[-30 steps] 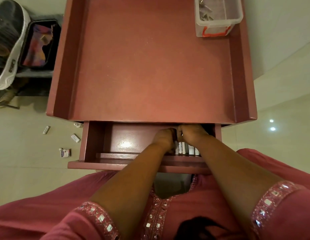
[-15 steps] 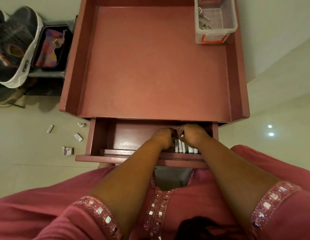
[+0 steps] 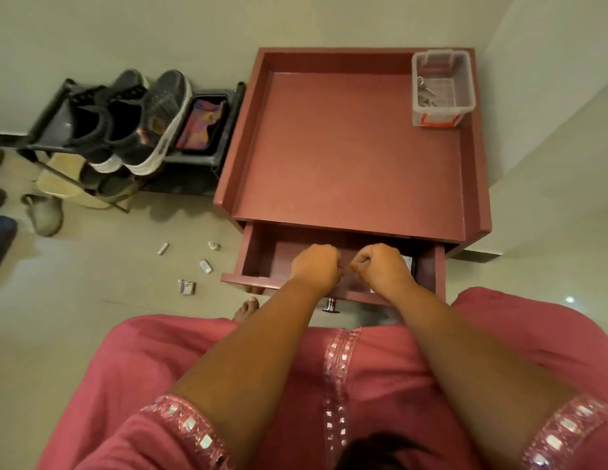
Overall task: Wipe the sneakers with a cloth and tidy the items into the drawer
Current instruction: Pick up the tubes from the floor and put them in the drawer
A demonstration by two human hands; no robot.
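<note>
Reaching down together, both forearms stretch from pink sleeves (image 3: 180, 423) into the open drawer (image 3: 262, 256) of the pink table (image 3: 350, 147). The left hand (image 3: 315, 266) hangs knuckles-up over the drawer's middle, fingers curled under; whether they hold anything I cannot tell, since the palm side is hidden. The right hand (image 3: 382, 266) sits just beside it, balled into a fist with the thumb tucked across, and what it holds, if anything, is hidden too. The two hands nearly touch. A dark-edged item (image 3: 408, 264) shows at the drawer's right end, beside the right hand. On the floor left of the drawer lie a few small items (image 3: 187, 287). Farther left, the sneakers (image 3: 150, 123) stand on a rack (image 3: 224, 130) against the wall. A clear box (image 3: 441, 88) sits in the table's far right corner.
</note>
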